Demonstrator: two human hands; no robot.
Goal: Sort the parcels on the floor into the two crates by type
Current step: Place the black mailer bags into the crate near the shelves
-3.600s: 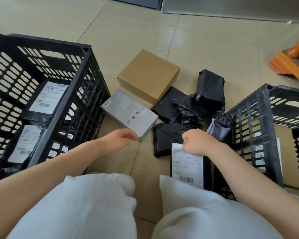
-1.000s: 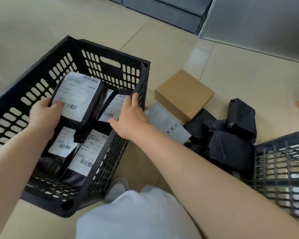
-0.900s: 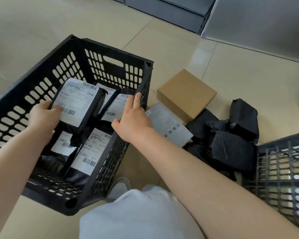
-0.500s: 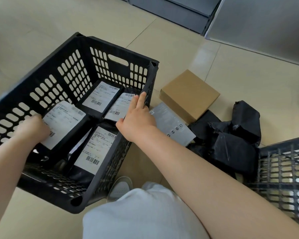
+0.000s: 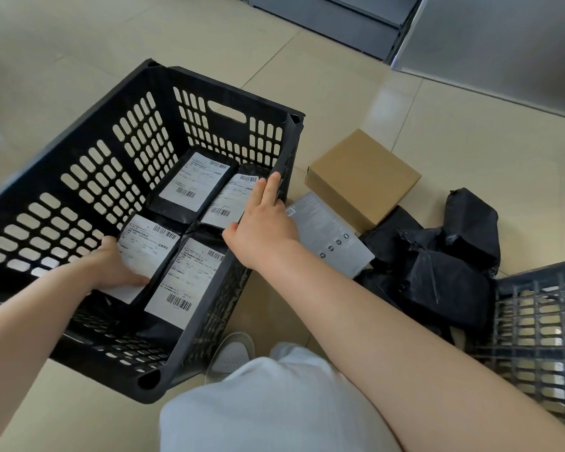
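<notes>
A black slotted crate (image 5: 134,135) stands at the left and holds several black mailer bags with white labels. My left hand (image 5: 115,265) is inside it, pressing one labelled bag (image 5: 147,246) down at the near left of the crate floor. My right hand (image 5: 261,220) rests flat on the crate's right rim, fingers straight. On the floor to the right lie a brown cardboard box (image 5: 362,177), a grey box (image 5: 330,236) and a heap of black mailer bags (image 5: 437,265). A second black crate (image 5: 542,331) shows at the right edge.
Beige floor tiles surround the crates. Grey cabinet fronts (image 5: 340,17) run along the far wall. My knee in light trousers (image 5: 274,402) and a white shoe (image 5: 232,350) sit between the two crates.
My left hand has lowered the labelled bag from above the other bags down onto the crate floor at the near left. My right hand has stayed on the crate's rim.
</notes>
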